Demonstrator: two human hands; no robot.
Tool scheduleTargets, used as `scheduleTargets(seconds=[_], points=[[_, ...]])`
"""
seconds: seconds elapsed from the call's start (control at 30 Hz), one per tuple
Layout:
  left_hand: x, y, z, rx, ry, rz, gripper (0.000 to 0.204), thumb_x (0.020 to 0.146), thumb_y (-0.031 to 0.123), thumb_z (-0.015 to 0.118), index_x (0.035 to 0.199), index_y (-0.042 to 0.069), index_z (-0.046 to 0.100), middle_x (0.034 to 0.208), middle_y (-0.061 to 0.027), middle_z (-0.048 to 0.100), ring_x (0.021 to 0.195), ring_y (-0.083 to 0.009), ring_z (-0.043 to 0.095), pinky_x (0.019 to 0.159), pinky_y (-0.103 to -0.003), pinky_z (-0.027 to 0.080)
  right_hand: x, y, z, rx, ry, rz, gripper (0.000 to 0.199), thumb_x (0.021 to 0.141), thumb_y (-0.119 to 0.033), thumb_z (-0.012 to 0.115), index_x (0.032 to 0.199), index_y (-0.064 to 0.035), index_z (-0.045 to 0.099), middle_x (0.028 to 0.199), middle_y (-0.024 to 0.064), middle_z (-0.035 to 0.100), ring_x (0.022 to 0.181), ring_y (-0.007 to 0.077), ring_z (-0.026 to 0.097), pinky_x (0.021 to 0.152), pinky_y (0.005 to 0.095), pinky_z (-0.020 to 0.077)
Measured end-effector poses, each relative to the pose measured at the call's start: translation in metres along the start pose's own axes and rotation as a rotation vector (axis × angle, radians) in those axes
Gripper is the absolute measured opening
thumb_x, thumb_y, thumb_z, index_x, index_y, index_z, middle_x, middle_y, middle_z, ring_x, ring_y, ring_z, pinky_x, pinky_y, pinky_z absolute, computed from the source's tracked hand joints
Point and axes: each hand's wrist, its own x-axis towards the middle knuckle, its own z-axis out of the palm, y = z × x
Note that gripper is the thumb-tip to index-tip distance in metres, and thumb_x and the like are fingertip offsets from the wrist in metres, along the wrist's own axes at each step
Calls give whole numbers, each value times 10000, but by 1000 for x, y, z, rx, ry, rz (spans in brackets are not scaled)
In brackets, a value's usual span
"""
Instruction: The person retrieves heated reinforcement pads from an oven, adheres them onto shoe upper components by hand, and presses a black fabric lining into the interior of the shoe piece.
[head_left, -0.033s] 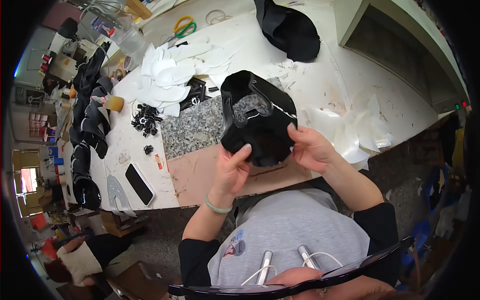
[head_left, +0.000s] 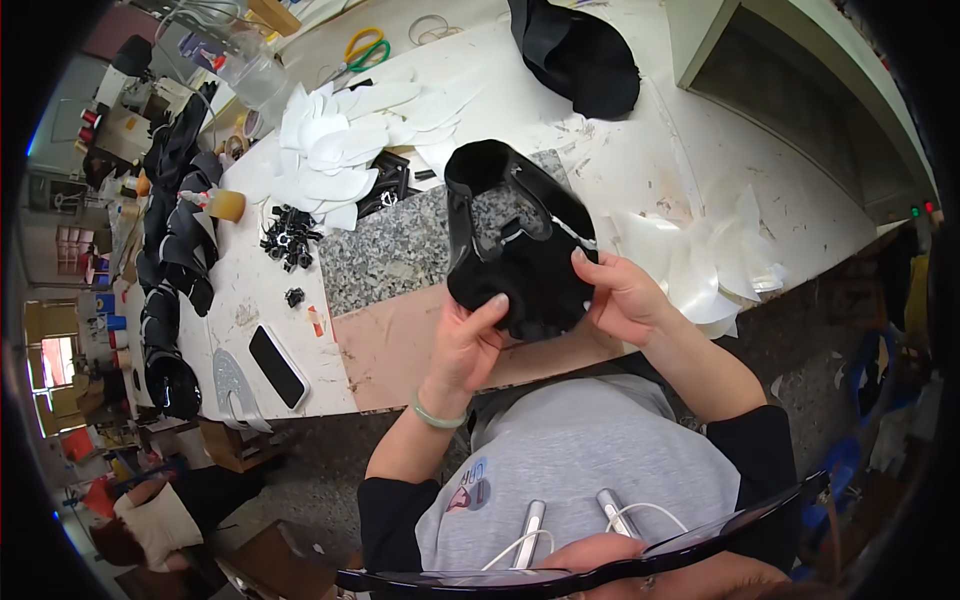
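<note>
1. Since the desk (head_left: 640, 165) is pretty cluttered, I'd worry about the stone slab (head_left: 385, 260) scuffing that shiny black piece (head_left: 530, 280) if either pinch slips, as it's only held by its edges.
2. Slab's grey and speckled, right beside a pinkish board (head_left: 400, 345).
3. Piece is up over both, glossy along its bands, dull and darker on the near part, speckled stone showing through the middle gap.
4. Left hand (head_left: 465, 345) pinches its lower left edge, right hand (head_left: 625, 300) its right edge, thumbs on top.
</note>
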Motion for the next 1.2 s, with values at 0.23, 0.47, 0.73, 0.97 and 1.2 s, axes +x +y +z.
scheduleTargets(seconds=[0.23, 0.47, 0.73, 0.97, 1.2], points=[[-16, -7, -12, -66, 47, -126, 269, 946, 82, 528, 1199, -9, 534, 1156, -112, 618, 1070, -195, 603, 934, -340, 499, -9, 5, -10, 46, -104, 55, 346, 880, -100, 648, 1197, -4, 549, 1138, 94, 626, 1053, 198, 607, 952, 356, 476], [-29, -4, -21, -134, -67, -164, 286, 895, 7, 544, 1180, -15, 543, 1134, -141, 617, 1074, -257, 596, 948, -406, 489, -8, 16, -16, 68, -101, 42, 344, 857, -125, 683, 1161, -6, 574, 1056, 98, 661, 1012, 191, 619, 913, 366, 503], [-31, -2, -4, -212, -163, 32, 374, 829, -51, 579, 1198, -22, 527, 1126, -143, 613, 1060, -262, 594, 958, -421, 485, -14, 7, -6, -115, -125, -37, 347, 847, -107, 693, 1153, 13, 582, 1009, 128, 670, 941, 189, 644, 870, 350, 527], [-30, 10, -19, 124, -191, 8, 376, 876, -10, 566, 1245, -8, 495, 1128, -125, 615, 1045, -245, 602, 945, -437, 496, -10, -1, -6, 44, -140, -47, 319, 881, -75, 634, 1172, 35, 562, 1053, 146, 653, 952, 202, 644, 873, 348, 530], [-22, 16, -27, -124, -207, -115, 281, 963, 201, 520, 1150, -3, 567, 1068, -157, 632, 943, -276, 662, 772, -403, 582, -10, -6, 6, 58, -149, 67, 280, 905, -102, 611, 1153, 19, 561, 1068, 119, 646, 880, 176, 659, 790, 294, 550]])
